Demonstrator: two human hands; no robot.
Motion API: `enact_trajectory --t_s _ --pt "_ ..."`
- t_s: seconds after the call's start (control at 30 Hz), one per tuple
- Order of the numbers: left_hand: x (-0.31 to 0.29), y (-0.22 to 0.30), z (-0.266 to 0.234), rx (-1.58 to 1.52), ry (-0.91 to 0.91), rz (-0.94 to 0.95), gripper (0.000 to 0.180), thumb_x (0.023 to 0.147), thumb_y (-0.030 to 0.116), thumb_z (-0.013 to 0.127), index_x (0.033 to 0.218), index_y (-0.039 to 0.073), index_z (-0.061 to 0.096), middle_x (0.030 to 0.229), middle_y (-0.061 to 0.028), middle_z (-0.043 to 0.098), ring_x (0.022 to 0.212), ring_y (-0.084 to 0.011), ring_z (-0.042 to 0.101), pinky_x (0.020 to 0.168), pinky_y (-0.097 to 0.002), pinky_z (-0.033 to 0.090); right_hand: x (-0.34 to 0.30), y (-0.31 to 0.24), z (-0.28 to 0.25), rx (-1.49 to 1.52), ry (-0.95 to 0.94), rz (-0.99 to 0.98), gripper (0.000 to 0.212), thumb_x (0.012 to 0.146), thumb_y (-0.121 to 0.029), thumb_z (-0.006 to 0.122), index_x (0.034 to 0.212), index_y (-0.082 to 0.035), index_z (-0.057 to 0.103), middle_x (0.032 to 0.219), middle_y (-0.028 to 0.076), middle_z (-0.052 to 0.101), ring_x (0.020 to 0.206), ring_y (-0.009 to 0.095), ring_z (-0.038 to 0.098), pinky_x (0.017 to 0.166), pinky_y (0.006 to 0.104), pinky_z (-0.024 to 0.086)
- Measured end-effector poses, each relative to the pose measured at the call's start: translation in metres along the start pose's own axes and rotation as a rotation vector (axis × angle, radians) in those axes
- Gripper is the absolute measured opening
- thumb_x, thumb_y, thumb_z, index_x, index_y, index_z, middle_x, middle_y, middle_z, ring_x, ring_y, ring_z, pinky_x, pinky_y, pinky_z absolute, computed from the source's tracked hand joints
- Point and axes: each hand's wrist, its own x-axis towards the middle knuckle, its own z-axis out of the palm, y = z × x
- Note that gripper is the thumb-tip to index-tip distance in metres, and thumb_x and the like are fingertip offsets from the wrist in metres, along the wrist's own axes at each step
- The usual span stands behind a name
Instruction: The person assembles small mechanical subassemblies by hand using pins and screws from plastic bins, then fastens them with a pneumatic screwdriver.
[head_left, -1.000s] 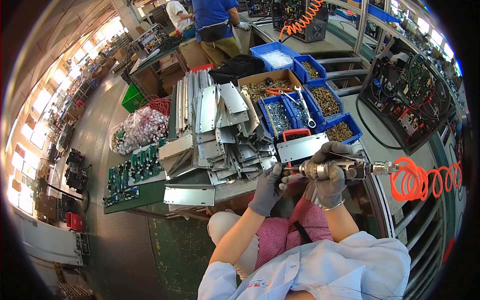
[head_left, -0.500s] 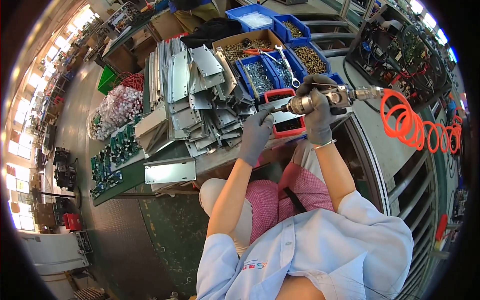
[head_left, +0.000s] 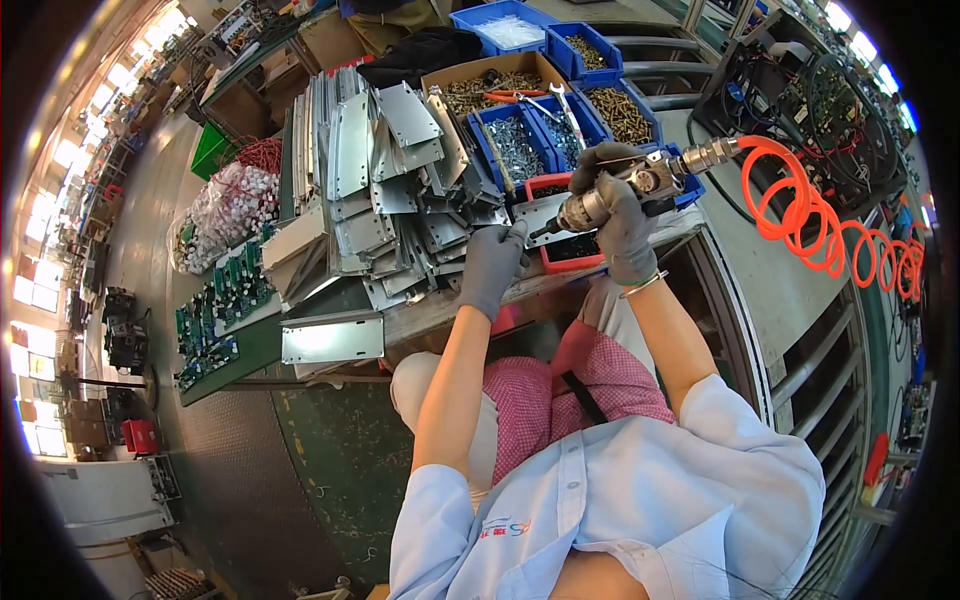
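Note:
My right hand (head_left: pixel 624 232), gloved in grey, is wrapped round an air screwdriver (head_left: pixel 585 212), which lies almost level with its bit pointing left. A coiled orange air hose (head_left: pixel 778 205) runs from the tool's rear fitting. My left hand (head_left: pixel 492 268), also gloved, has its fingers closed close to the bit's tip; whatever they pinch is too small or hidden to make out. Beneath the tool, a flat metal plate (head_left: pixel 538 213) shows beside my left fingertips. Red-rimmed bins (head_left: pixel 572 264) with dark small parts sit partly hidden under the plate and tool.
A heap of bent metal plates (head_left: pixel 390 200) stands left of my hands, with one plate (head_left: pixel 333 341) at the table's front edge. Blue bins (head_left: pixel 512 150) of screws and a wrench (head_left: pixel 568 118) lie beyond. Circuit boards (head_left: pixel 215 315) are at far left.
Both hands have shifted a little to the left, carrying the air screwdriver along. The tool's bit has dropped slightly, and more of the metal plate shows above it.

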Motion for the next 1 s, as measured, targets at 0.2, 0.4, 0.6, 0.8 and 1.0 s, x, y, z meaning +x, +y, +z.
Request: enact_trajectory --t_s 0.2,0.4,0.6,0.8,1.0 --pt "0.0 0.006 0.002 -0.094 -0.052 -0.052 0.041 0.089 0.032 0.058 0.065 -0.001 0.06 0.052 -0.0055 0.056 0.043 -0.0113 0.05 0.044 -0.0265 0.04 0.0 -0.014 0.017 0.045 -0.098 0.163 0.02 0.073 0.001 0.054 0.092 0.003 0.06 0.078 0.01 0.062 0.065 0.013 0.06 0.055 0.0245 0.049" --pt "-0.001 0.003 0.006 -0.122 0.012 -0.01 0.035 0.088 0.026 0.059 0.066 -0.002 0.063 0.052 -0.0042 0.056 0.042 -0.01 0.049 0.042 -0.0257 0.039 0.011 -0.002 0.043 -0.198 -0.321 0.187 0.012 0.074 0.001 0.056 0.085 -0.001 0.061 0.071 0.002 0.058 0.061 0.006 0.053 0.055 0.0208 0.044" --pt "-0.003 0.001 0.004 -0.19 0.022 0.001 0.028 0.087 0.018 0.056 0.068 -0.002 0.064 0.052 -0.0049 0.058 0.041 -0.0093 0.05 0.04 -0.0247 0.039 0.014 -0.008 0.054 -0.247 -0.494 0.226 0.017 0.074 -0.003 0.061 0.09 -0.001 0.06 0.081 0.001 0.06 0.074 0.007 0.056 0.065 0.0238 0.047" --pt "-0.001 -0.001 0.011 -0.22 0.025 0.004 0.029 0.087 0.021 0.059 0.07 -0.002 0.064 0.052 -0.0047 0.056 0.039 -0.0091 0.048 0.04 -0.0244 0.038 0.019 -0.016 0.042 -0.077 -0.439 0.24 0.02 0.073 0.002 0.059 0.092 0.002 0.061 0.085 0.006 0.062 0.074 0.012 0.059 0.067 0.0256 0.051" --pt "-0.013 0.003 -0.001 -0.273 -0.028 -0.01 0.033 0.085 0.03 0.063 0.069 0.001 0.063 0.057 -0.0016 0.055 0.044 -0.0072 0.047 0.04 -0.0236 0.036 -0.006 -0.073 0.025 0.124 -0.325 0.243 0.034 0.075 0.001 0.059 0.109 0.0 0.053 0.084 0.008 0.06 0.071 0.012 0.057 0.061 0.0266 0.049"
